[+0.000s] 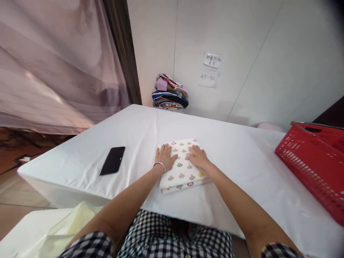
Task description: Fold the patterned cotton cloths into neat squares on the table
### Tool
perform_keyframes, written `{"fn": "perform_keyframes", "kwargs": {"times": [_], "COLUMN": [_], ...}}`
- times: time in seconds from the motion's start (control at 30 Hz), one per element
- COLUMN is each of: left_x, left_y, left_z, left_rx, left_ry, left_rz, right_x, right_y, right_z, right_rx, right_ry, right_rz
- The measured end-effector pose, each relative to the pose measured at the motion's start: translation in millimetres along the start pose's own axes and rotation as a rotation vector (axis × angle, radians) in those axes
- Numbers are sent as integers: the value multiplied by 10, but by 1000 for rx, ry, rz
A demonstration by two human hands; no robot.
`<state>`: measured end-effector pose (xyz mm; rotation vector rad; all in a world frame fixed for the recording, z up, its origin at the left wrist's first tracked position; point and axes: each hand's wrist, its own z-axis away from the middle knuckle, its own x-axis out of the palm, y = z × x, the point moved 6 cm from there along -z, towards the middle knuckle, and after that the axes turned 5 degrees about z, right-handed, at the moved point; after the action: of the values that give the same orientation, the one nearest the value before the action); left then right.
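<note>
A folded white cloth (185, 172) printed with small grey, red, green and yellow mushroom shapes lies flat on the table near its front edge. My left hand (165, 157), with a bracelet at the wrist, presses on the cloth's left side, fingers spread. On the cloth's upper right side rests my right hand (198, 157), palm down with its fingers apart. Neither hand grips anything. Layered edges of the cloth show along its front side.
White fabric covers the table (228, 143). A black phone (113, 160) lies at the left, and a red plastic basket (314, 161) stands at the right. Behind the far edge rises a stack of folded fabrics (170, 94). Handwritten paper notes (209, 78) hang on the wall.
</note>
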<state>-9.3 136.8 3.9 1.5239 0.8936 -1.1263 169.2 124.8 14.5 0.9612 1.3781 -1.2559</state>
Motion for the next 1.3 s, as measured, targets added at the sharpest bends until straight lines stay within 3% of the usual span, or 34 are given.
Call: {"fn": "perform_keyframes", "kwargs": {"times": [0.1,0.17,0.33,0.47,0.67,0.87,1.1,1.3], "left_x": [-18,-26,-29,-19,25,-5,-90,-118], "left_y": [9,8,-3,-13,-41,-47,-141,-254], "left_z": [17,33,49,40,11,23,143,262], "left_rx": [-16,-31,-48,-43,-49,-55,-304,-452], "left_ry": [-8,-19,-44,-27,-6,13,161,180], "left_rz": [6,19,53,61,83,130,250,502], "right_x": [-58,-13,85,85,69,168,247,293], "right_y": [-125,-129,266,538,657,794,794,755], "right_z": [-144,-240,-413,-370,-45,502,1151,1300], "right_rx": [-59,-71,99,173,213,278,324,354], "right_ry": [113,91,-26,-71,-56,6,304,405], "right_rz": [46,67,44,-91,-272,-579,-698,-609]}}
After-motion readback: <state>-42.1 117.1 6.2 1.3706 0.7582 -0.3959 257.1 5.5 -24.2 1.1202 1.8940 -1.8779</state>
